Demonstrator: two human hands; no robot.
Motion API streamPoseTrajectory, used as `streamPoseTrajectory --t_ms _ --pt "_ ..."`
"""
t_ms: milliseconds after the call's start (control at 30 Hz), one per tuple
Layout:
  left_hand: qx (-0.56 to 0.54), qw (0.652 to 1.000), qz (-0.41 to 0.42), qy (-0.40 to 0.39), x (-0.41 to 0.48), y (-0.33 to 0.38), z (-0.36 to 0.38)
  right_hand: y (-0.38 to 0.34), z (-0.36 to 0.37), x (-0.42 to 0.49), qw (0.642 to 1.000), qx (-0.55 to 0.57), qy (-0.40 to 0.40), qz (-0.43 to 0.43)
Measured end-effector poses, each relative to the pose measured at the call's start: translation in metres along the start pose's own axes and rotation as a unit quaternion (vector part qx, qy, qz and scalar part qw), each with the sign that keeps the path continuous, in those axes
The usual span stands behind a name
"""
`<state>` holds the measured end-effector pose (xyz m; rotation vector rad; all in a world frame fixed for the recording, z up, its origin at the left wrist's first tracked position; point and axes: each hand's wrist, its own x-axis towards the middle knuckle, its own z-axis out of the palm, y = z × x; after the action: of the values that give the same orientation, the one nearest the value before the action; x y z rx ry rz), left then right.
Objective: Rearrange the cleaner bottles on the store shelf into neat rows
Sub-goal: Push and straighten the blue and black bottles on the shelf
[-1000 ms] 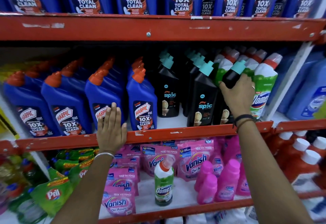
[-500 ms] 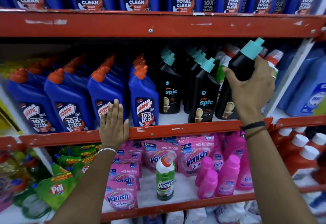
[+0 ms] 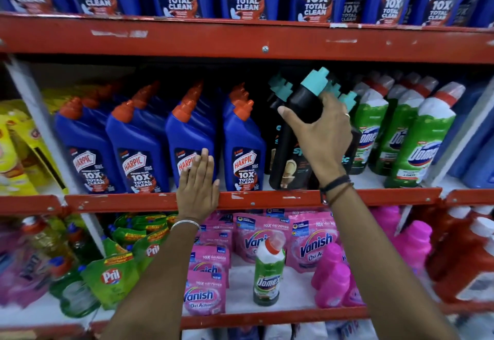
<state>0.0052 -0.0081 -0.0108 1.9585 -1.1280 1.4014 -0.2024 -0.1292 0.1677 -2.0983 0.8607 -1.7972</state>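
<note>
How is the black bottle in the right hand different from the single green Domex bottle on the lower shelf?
The black bottle has a teal cap; the single green Domex bottle has a white shoulder and red cap. The black bottle is gripped by the right hand and leans; the Domex bottle stands free, nearly upright. The black one is among the middle shelf's black bottles; the Domex stands alone among pink Vanish pouches. Both have angled necks.

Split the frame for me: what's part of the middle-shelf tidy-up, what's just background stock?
In play:
- black teal-capped bottle, gripped by the right hand
- black bottles behind it
- blue Harpic rows
- green Domex rows
- left hand, flat on the red shelf edge

Just there:
- Vanish pouches
- lone Domex bottle, lower shelf
- Pril packs
- pink bottles
</note>
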Motion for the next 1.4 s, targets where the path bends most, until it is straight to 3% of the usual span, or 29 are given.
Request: streamPoseTrajectory --t_ms 600,733,933,1133,1267,1400 --pt "0.012 1.000 0.003 0.017 -0.001 0.000 0.003 0.027 0.049 -0.006 0.991 -0.092 -0.091 -0.010" --pt "0.010 1.000 0.005 0.018 -0.001 0.001 0.002 0.030 0.038 -0.015 0.992 -0.049 -0.118 0.000" --pt "0.005 1.000 0.011 0.026 0.000 0.003 -0.003 0.042 0.013 -0.083 0.995 0.089 -0.035 -0.041" --pt "0.025 1.000 0.005 0.019 0.001 0.002 0.000 0.083 0.016 -0.192 0.979 0.086 -0.150 0.111" --pt "0.036 0.999 0.014 0.019 -0.002 0.000 0.003 0.108 0.027 -0.250 0.943 0.026 -0.253 0.214" --pt "0.035 0.999 0.013 0.022 -0.001 -0.001 0.006 0.120 0.040 -0.281 0.921 0.002 -0.285 0.266"
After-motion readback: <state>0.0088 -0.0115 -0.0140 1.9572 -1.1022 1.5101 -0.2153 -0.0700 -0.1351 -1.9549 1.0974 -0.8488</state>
